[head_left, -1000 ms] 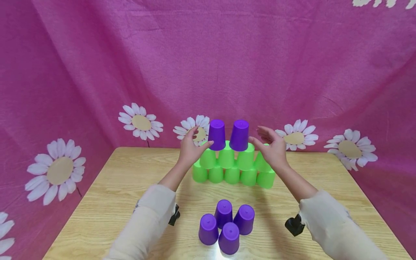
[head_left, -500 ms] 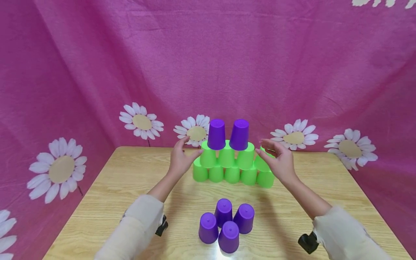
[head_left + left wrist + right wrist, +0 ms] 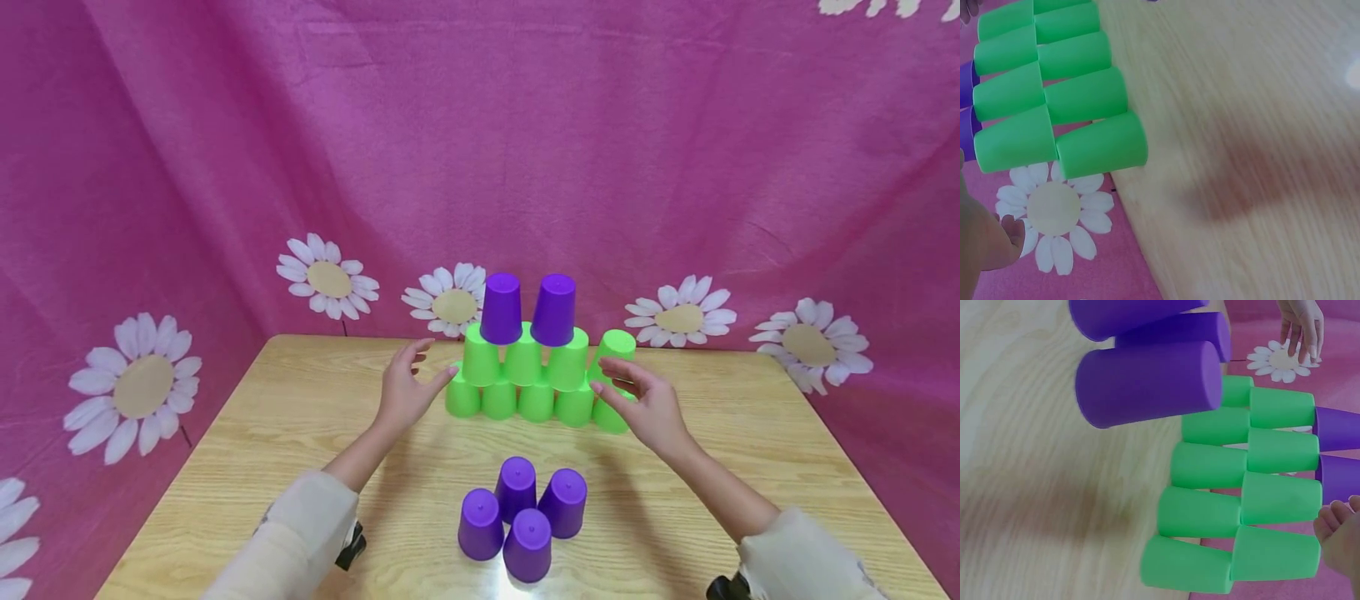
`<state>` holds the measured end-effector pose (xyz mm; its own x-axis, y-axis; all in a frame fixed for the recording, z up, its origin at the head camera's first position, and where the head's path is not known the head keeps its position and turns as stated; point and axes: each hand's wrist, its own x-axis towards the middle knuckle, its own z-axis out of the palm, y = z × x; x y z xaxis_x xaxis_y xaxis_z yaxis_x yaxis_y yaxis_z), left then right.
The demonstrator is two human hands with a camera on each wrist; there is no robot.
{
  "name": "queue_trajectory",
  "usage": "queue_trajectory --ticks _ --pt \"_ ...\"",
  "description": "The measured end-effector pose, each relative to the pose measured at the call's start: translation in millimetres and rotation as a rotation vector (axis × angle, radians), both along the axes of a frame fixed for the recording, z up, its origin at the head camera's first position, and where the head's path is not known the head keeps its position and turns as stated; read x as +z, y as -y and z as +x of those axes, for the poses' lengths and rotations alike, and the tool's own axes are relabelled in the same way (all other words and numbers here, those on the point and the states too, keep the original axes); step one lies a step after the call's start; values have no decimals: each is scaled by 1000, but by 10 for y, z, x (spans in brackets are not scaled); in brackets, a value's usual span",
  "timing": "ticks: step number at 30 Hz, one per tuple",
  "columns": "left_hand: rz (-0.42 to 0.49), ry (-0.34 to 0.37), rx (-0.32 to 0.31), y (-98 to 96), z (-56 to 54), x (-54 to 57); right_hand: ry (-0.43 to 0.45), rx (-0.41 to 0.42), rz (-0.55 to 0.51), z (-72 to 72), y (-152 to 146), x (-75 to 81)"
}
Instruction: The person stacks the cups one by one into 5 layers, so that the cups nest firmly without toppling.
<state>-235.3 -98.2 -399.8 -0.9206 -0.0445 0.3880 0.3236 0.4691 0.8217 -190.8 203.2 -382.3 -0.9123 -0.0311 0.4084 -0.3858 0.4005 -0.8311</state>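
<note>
My left hand [image 3: 405, 392] hovers left of a stack of upside-down green cups [image 3: 522, 362], its fingers spread and nothing in them. On the other side, my right hand [image 3: 651, 410] is held with loosely bent, parted fingers and holds nothing; in the head view it partly covers the rightmost green cups. The green cups stand in two tiers. Two purple cups [image 3: 553, 310] stand upside down on the upper green tier, apart from each other. The right wrist view shows the right hand [image 3: 1340, 540] near an upper green cup [image 3: 1275, 553]; whether they touch I cannot tell.
Several purple cups [image 3: 527, 546] stand upside down in a close group on the wooden table [image 3: 300, 400], nearer me than the stack. A pink cloth [image 3: 480, 150] with white daisies hangs behind the table and along its sides.
Both hands have drawn away from beside the two top purple cups, moving outward, down and back toward me. The cups have stayed in place.
</note>
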Motion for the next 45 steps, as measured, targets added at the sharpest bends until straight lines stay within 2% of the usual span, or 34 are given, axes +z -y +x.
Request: queue_trajectory --ticks 8,14,21,29,38,45 --pt "-6 6 -60 -18 153 -75 13 22 74 102 8 -136" --pt "-1 48 -109 -18 252 -151 -14 65 72 171 10 -245" --pt "-5 78 -128 -6 368 -214 6 105 62 228 -12 -333" --pt "15 98 -174 2 459 -278 -3 122 60 298 -27 -377" --pt "-26 167 -221 24 570 -377 28 149 85 406 -27 -541" --pt "-10 194 -264 27 666 -422 26 175 130 487 -13 -653"
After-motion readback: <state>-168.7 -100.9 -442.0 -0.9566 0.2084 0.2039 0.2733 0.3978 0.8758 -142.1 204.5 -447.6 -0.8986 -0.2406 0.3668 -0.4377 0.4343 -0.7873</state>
